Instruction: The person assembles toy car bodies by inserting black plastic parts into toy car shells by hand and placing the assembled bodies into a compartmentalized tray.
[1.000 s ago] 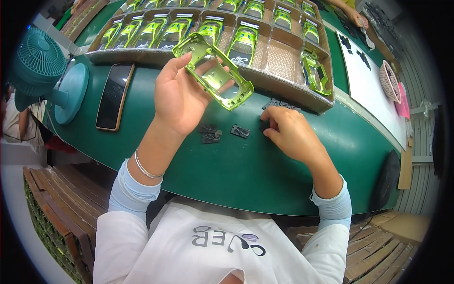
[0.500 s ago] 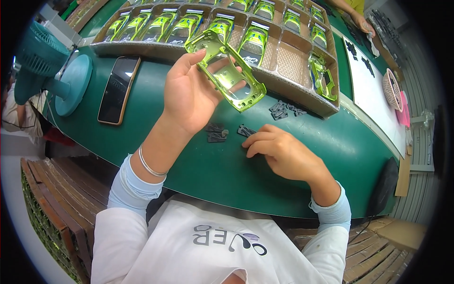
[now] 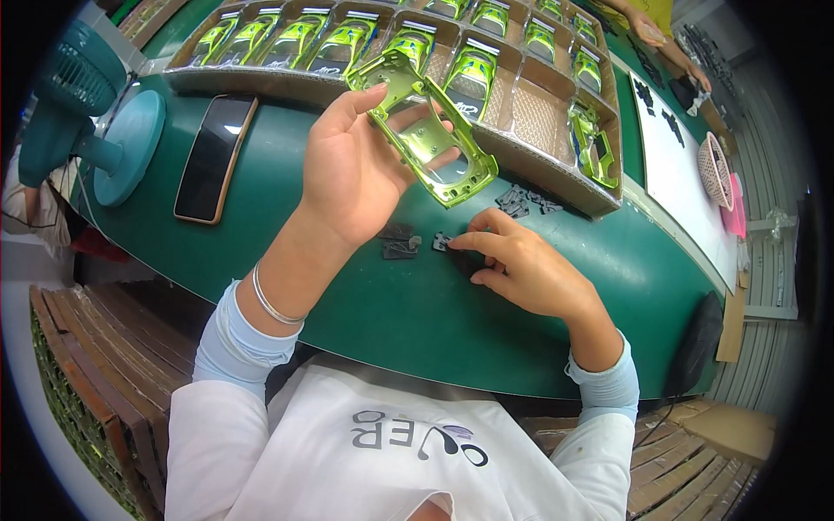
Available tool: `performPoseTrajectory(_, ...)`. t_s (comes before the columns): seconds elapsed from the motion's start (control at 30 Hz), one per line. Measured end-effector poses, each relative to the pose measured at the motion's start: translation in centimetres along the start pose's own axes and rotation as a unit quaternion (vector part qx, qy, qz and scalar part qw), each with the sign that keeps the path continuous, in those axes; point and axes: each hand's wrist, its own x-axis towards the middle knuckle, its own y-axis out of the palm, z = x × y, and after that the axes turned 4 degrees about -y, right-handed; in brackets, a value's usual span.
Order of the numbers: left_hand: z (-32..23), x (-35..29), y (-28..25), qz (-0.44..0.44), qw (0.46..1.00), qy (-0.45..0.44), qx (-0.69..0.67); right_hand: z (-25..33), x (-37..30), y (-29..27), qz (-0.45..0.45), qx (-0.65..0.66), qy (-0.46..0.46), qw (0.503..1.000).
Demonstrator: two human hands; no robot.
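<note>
My left hand [image 3: 352, 169] holds up a shiny lime-green toy car body shell [image 3: 427, 130], its hollow inside facing me. The thumb rests on the near rim and the fingers support it from behind, partly visible through its openings. My right hand [image 3: 530, 265] is low over the green table, fingers bent, with its fingertips on a small black plastic part [image 3: 441, 242]. The fingers hide much of that part. Just left of it lie a few similar black plastic parts [image 3: 400, 249]. Another small pile of black parts [image 3: 514, 201] lies beyond my right hand.
A cardboard tray [image 3: 530, 156] with compartments of green toy cars stands at the back. To the left are a phone [image 3: 215, 156] and a teal fan [image 3: 130, 156]. At far right are a woven basket [image 3: 714, 169], a white board [image 3: 673, 165] and another person's hands [image 3: 647, 30].
My right hand has come down over the black part, which now shows less beyond the fingertips and slightly further left. The green shell has shifted slightly right in my left hand.
</note>
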Motion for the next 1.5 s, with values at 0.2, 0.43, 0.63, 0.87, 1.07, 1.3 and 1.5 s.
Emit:
performPoseTrajectory(0.2, -0.2, -0.1, 0.1, 0.006, 1.000, 0.006, 0.001, -0.1, 2.8, 0.3, -0.024, 0.003, -0.019, 1.000)
performPoseTrajectory(0.43, -0.7, -0.3, 0.2, 0.027, 0.999, 0.021, -0.001, -0.4, 2.1, -3.0, -0.162, -0.008, -0.025, 0.987)
performPoseTrajectory(0.63, -1.2, -0.7, 0.7, 0.018, 1.000, 0.022, -0.009, -3.7, -1.8, -2.7, -0.244, -0.147, -0.022, 0.958)
performPoseTrajectory(0.87, -0.8, -0.3, 0.3, 0.003, 1.000, 0.015, -0.010, -3.0, -2.1, 0.4, -0.212, -0.237, -0.043, 0.947)
performPoseTrajectory(1.07, -0.6, -0.4, 0.5, 0.003, 1.000, 0.015, -0.002, -1.7, -1.6, 0.8, -0.175, -0.351, -0.008, 0.920)
performPoseTrajectory(1.3, -0.8, -0.3, 0.2, 0.006, 1.000, 0.020, -0.011, -1.3, -1.4, -0.7, -0.216, -0.211, 0.084, 0.950)
performPoseTrajectory(1.5, -0.6, -0.4, 0.3, 0.008, 1.000, 0.012, -0.010, -1.7, -2.0, 0.6, -0.268, 0.350, 0.186, 0.878)
